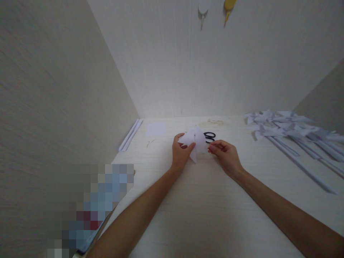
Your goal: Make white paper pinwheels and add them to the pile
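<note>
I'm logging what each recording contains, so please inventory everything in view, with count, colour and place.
Curved paper piece: one, white, in the left hand.
Loop-handled scissors: one, black handles, just beyond the right hand; blades hidden.
Flat paper sheet: one, white, far left of the table.
Rolled paper sticks: apparently two, white, along the left wall.
Paper pinwheels on sticks: several, overlapping, white, table's right side.
Thin scraps: a few, pale, before the sheet.
Round-topped hooks: two, one white, one yellow, high on the back wall.
Pixelated item: one, mostly blue-grey, lower left; unidentifiable.
Wood-grained table: one, whitish, below.
Wood-grained walls: three, grey, back and sides.
Left hand: one, bare, centre.
Right hand: one, bare, right of the paper.
</note>
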The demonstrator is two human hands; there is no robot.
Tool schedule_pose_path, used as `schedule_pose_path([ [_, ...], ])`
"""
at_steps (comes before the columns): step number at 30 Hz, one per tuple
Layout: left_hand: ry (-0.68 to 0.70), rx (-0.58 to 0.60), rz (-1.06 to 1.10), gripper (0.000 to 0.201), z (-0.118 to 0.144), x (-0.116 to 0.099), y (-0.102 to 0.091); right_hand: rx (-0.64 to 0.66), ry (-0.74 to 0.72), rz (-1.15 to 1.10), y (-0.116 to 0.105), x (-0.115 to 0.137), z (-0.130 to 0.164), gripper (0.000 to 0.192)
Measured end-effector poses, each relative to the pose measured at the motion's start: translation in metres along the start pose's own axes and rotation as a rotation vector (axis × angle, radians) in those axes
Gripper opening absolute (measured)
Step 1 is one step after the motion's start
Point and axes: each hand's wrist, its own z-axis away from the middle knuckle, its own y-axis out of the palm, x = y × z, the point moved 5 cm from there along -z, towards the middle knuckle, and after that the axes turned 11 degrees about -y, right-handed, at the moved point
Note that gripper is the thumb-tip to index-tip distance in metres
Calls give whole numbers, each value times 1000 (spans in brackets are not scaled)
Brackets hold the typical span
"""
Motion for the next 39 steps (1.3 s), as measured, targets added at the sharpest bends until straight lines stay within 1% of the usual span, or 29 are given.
schedule_pose_path([
  [2,9,-36,-2,56,-1,-1,-2,0,10,-11,0,0,1,17],
  [3,13,-43,7,55,-1,-1,-3,0,14,-14,0,1,1,17],
  [8,24,-32,14,33,-3,-3,-4,-10,30,-20,0,1,1,17],
  [13,30,-46,14,25,-4,-1,-6,-31,33,-26,-1,1,0,17],
  [19,101,-55,-28,14,-5,-3,-7,-38,37,-38,-2,-1,1,16],
  [21,106,-48,-33,18,-4,-5,-6,-48,39,-40,-3,-1,1,16],
  [25,98,-5,-65,33,-1,-8,-4,-74,44,-38,-4,-2,0,17],
  [29,103,41,-75,38,-2,-5,-2,-90,50,-43,-4,-2,0,18],
  [31,139,34,-98,38,-2,-6,-2,-93,50,-51,-4,-2,0,18],
  [34,236,21,-161,33,1,-11,-2,-100,56,-69,-4,-2,0,17],
  [39,373,49,-288,16,11,-22,3,-104,77,-80,-4,-1,1,17],
])
